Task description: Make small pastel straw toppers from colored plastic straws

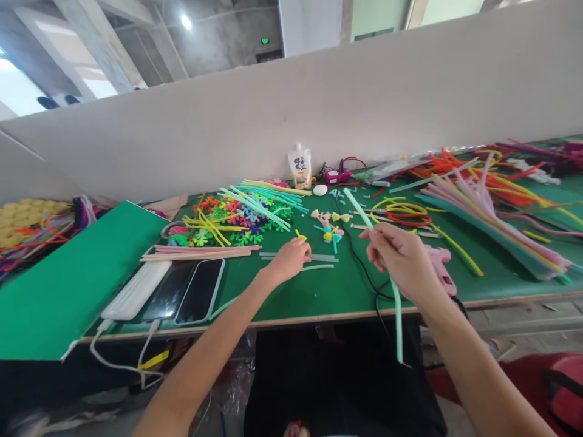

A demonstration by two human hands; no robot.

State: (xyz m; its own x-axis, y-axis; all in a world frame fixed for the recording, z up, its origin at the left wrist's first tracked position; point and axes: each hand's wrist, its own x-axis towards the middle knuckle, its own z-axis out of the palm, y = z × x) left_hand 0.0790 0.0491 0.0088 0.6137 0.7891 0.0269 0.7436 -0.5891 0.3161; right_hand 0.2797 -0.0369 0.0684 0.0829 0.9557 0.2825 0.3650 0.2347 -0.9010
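Bare forearms [469,346] reach up from the bottom, over a lap in black cloth [337,382] at 6 o'clock. Right hand [392,252] has a long mint-green flexible stick [398,315], and that's the main thing in play: it's up off the green-topped surface [314,298], slanting from mid-surface down past the near edge. It's pinched nearer its top end, I'd guess so the lower length can dangle free. Grip on that side is closed round the stick, fingers curled, barely any gap.

Left hand [291,260] sits near the middle with its fingers bent down, over some translucent grey strips [325,258]. A small yellow piece [300,237] is right at the fingertips, but I honestly can't tell whether that grip is pinching it or just next to it.

Pastel bow-shaped bits [334,232] lie at 1 o'clock from the left hand, probably kept close for easy reach. Pink glue gun [439,267] is at 4 o'clock, partly behind the right wrist. Mixed-colour snowflake-shaped pieces [255,221] are heaped at 11, a pastel bundle of fuzzy sticks [489,212] fans out toward 2, and a white power bank [139,291] sits at 8, cabled, beside two dark phones [200,291].
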